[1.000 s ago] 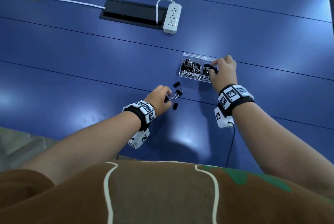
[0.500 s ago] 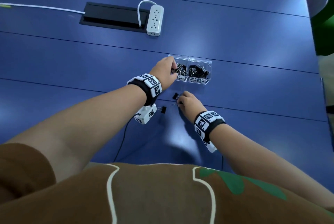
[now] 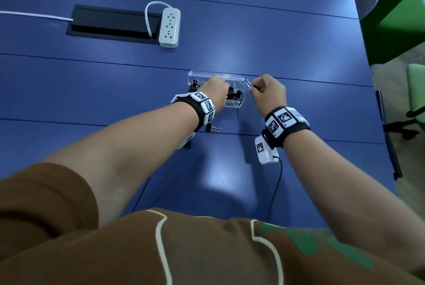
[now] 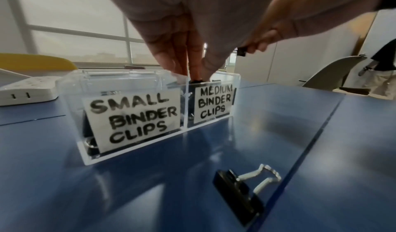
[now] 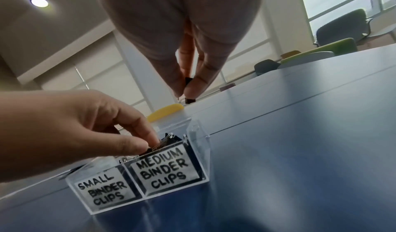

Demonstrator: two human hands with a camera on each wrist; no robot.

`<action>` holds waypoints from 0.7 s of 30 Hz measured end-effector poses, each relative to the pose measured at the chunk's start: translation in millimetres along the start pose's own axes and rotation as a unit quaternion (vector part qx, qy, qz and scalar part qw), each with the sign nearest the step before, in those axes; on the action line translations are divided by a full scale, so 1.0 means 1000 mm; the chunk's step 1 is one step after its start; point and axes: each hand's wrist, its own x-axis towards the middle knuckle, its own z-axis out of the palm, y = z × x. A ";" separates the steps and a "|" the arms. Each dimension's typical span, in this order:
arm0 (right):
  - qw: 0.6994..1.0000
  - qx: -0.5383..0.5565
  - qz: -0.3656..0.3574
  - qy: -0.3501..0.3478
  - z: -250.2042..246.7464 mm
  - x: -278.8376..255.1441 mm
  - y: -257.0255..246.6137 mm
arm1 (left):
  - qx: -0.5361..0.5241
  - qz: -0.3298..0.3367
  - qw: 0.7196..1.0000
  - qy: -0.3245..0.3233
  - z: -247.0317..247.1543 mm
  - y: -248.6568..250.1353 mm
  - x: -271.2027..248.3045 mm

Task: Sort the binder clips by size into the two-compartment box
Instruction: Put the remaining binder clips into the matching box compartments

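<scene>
A clear two-compartment box [image 3: 232, 103] sits mid-table, labelled SMALL BINDER CLIPS [image 4: 133, 115] and MEDIUM BINDER CLIPS [image 5: 163, 173]; both sides hold black clips. My left hand [image 3: 216, 91] reaches down into the medium side, where thumb and forefinger pinch a black clip [image 5: 150, 149]. My right hand [image 3: 253, 87] hovers just right of the box, above its rim, pinching a small black binder clip [image 5: 189, 90] between thumb and fingertips. One more black binder clip [image 3: 212, 128] lies on the table in front of the box, under my left wrist, and shows close up as the loose clip [image 4: 240, 190].
A white power strip [image 3: 169, 27] and a black cable hatch [image 3: 110, 24] lie at the back left. The table's right edge [image 3: 379, 110] runs near my right hand, with green chairs [image 3: 404, 9] beyond. Black wrist-camera cords [image 3: 274, 188] trail toward my body.
My left hand slid from the box's left end to the medium side. My right hand lifted off the table, where loose clips lay, and rose to the box's right end pinching a clip.
</scene>
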 end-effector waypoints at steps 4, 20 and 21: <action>0.995 -0.079 -0.030 -0.052 0.015 0.017 -0.010 | 0.017 -0.001 0.998 0.057 0.007 -0.002 -0.012; 0.916 -0.208 -0.160 -0.304 0.089 -0.066 -0.012 | -0.084 -0.035 0.986 -0.138 0.042 -0.059 -0.128; 0.919 -0.201 -0.160 -0.298 0.091 -0.068 -0.011 | -0.089 -0.032 0.985 -0.144 0.044 -0.060 -0.130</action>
